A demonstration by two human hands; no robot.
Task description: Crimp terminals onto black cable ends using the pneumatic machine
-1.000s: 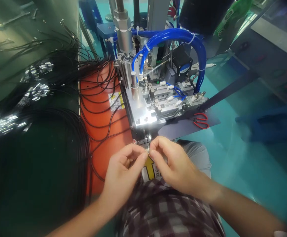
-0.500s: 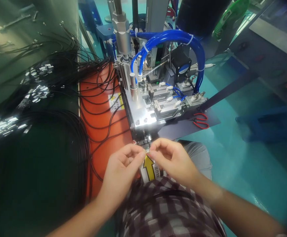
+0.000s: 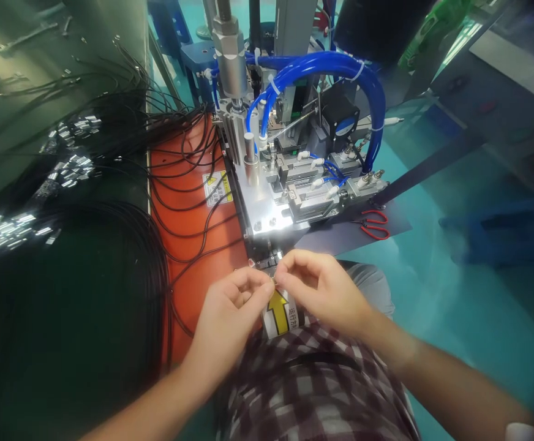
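My left hand is pinched at thumb and forefinger, just above a yellow arrow label. Opposite it, my right hand makes a similar pinch, its fingertips almost meeting those of the left. Something tiny and thin shows between the fingertips, too small to make out. Both hands are in front of the metal machine, near its small black and silver fixture.
Black cables cross the orange surface on the left, with bundles of shiny ends beyond. Blue hoses arch over the machine. Red-handled pliers lie at its right. A wrench lies top left.
The view has shifted slightly. My right hand has moved a little up and left relative to my left hand, and the pinched fingertips are closer together.
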